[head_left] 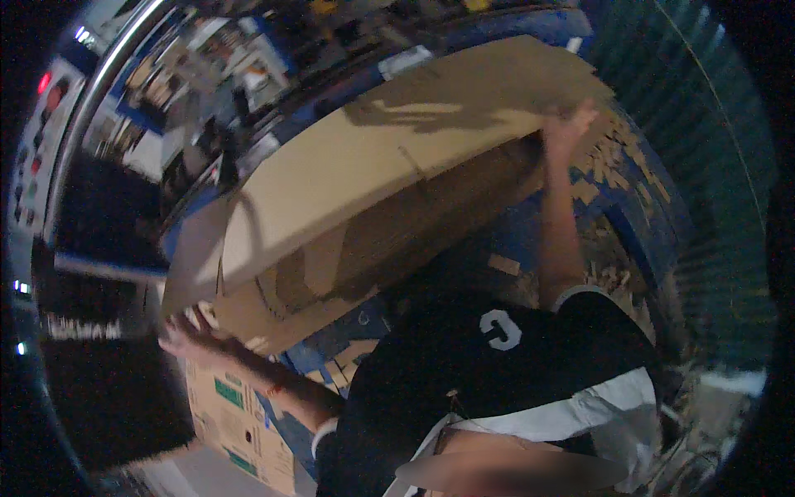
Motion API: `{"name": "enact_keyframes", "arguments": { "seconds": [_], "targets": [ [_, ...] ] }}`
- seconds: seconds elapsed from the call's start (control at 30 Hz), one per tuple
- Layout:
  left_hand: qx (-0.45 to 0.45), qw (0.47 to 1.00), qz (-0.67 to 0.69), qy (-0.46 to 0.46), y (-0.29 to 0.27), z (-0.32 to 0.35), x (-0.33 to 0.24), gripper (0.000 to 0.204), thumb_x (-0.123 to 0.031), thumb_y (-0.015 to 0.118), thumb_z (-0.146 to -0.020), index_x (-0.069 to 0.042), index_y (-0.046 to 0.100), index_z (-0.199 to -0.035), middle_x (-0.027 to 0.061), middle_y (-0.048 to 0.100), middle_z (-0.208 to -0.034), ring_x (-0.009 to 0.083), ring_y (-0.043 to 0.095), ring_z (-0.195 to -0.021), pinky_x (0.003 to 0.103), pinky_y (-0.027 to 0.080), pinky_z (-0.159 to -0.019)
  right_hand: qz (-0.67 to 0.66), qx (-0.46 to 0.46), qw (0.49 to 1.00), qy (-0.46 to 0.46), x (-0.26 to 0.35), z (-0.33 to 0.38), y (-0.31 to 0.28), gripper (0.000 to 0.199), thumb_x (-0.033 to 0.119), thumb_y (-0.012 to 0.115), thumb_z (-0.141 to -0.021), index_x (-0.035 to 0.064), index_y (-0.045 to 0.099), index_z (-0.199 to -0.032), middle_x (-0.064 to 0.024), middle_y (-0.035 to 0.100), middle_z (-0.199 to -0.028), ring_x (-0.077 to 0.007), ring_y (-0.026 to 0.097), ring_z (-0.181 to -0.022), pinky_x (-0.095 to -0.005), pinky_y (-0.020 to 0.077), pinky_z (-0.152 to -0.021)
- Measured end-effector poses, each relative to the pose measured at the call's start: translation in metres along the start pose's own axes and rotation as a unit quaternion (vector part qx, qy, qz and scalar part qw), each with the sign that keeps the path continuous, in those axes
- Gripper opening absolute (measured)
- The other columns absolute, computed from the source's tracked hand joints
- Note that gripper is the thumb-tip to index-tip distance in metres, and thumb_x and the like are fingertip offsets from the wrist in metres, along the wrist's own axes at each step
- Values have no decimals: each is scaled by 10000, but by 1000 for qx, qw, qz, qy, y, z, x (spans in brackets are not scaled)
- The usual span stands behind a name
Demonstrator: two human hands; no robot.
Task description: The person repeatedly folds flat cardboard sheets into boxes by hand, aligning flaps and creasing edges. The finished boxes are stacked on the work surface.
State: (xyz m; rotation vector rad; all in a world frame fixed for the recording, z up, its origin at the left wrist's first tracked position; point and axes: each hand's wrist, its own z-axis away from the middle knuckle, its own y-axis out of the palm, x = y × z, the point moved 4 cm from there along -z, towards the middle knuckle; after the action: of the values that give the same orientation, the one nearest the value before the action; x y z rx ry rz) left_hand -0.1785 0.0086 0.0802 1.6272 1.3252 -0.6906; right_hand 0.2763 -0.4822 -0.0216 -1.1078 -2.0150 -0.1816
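The cardboard (323,182), a long brown piece with a pale upper panel and a shaded panel below it, lies aslant in front of the person, above a blue desk (515,240). The left hand (201,338) is at its near left corner, fingers spread; the right hand (571,126) is at its far right end, fingers extended and somewhat blurred. Whether either closes firmly on the cardboard cannot be told. The wide placing of the hands, one toward each end, probably serves to steady a piece too long to control from one point, and to check twisting along its length. A hand-like shadow falls on the upper panel, suggesting light from above. Small scraps (614,170) lie on the desk beyond the right forearm, apparently offcuts left where they fell. A printed carton (236,418) stands below the left hand, likely set aside from the working area.
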Motion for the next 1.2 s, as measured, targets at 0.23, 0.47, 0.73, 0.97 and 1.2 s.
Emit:
{"name": "enact_keyframes", "arguments": {
  "seconds": [0.23, 0.47, 0.73, 0.97, 1.2],
  "targets": [
    [127, 982, -132, -52, -13, -21, 84, 302, -99, 580, -855, 82, 546, -1094, 151, 581, -1029, 249, 562, -915, 377, 452, -850, -365, 118, 887, 255, 43, -47, -8, 610, -38, 582, -814, -21, 337, -1372, -158, 477, -1291, -231, 514, -1107, -336, 427, -924],
    [161, 983, -66, -58, -13, 65, 40, 237, -46, 546, -871, 13, 550, -1101, 119, 593, -1072, 228, 583, -935, 319, 459, -842, -185, 300, 889, -294, 117, 49, -112, 341, 13, 535, -867, 9, 569, -1207, -163, 593, -1192, -249, 552, -1140, -356, 446, -943],
    [606, 667, -331, 279, 57, 147, 25, 500, 3, 506, -810, -102, 500, -1299, 96, 464, -1369, 293, 415, -1286, 459, 296, -1079, -27, 454, 687, -566, 127, 122, -98, 305, 201, 642, -764, 125, 633, -1059, -58, 573, -1245, -276, 518, -1186, -422, 416, -983],
    [651, 622, -332, 281, 73, 145, 13, 505, -1, 522, -783, -78, 501, -1282, 109, 466, -1358, 303, 420, -1277, 483, 329, -1057, -32, 485, 694, -531, 134, 121, -90, 360, 298, 673, -715, 138, 628, -1035, -34, 576, -1203, -245, 539, -1083, -396, 442, -863],
    [666, 600, -337, 288, 92, 117, 42, 570, -37, 541, -777, -71, 434, -1336, 115, 414, -1399, 302, 372, -1311, 467, 290, -1087, -71, 582, 703, -402, 169, 115, -23, 641, 389, 739, -671, 152, 554, -1237, -65, 511, -1270, -302, 471, -1116, -435, 387, -958]
  ]
}}
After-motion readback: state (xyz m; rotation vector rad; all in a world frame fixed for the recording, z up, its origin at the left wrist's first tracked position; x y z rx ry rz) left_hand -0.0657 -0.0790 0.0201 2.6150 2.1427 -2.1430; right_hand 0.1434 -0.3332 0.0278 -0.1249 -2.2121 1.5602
